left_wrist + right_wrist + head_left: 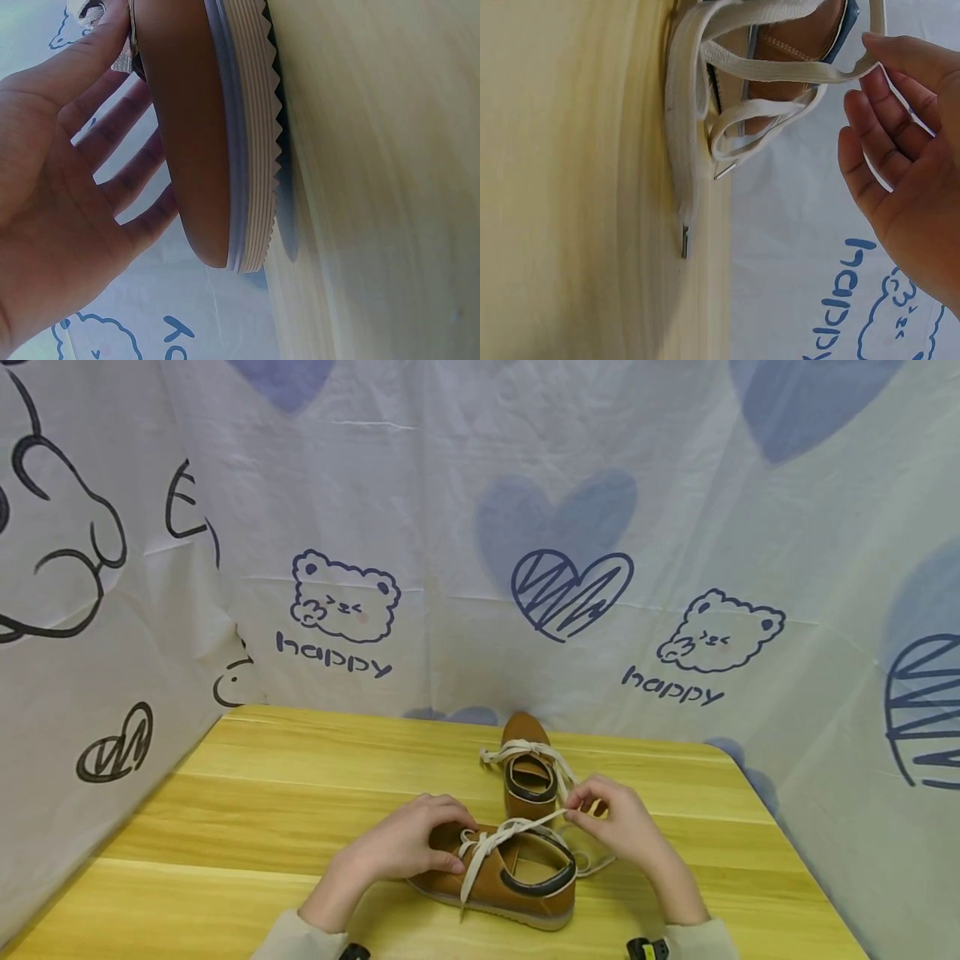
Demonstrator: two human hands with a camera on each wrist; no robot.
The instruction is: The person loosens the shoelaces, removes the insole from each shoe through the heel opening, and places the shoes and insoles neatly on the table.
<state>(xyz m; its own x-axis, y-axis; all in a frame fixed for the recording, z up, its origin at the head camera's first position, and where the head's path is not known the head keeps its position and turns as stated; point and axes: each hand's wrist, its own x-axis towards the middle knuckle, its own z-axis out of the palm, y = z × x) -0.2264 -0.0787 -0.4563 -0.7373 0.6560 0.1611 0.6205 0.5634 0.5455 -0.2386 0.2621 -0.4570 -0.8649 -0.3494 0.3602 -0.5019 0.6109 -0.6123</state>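
A brown shoe (491, 897) with a dark collar lies on the table, its toe to the left. My left hand (408, 842) holds it at the toe, thumb on the near side and fingers over the top. In the left wrist view, the fingers reach behind the brown upper (184, 142). Between thumb and forefinger, my right hand (618, 828) pinches a cream shoelace (534, 824), drawn out to the right from the shoe's lacing. The right wrist view shows that lace (780, 71) bending at the fingertips. Another lace end (468, 885) hangs down the near side.
Just behind stands a second brown shoe (525, 728), toe toward the back, with a tied cream lace. Lace ends (682, 165) with metal tips hang near the table in the right wrist view. A patterned cloth (450, 527) rises behind the wooden table (262, 793).
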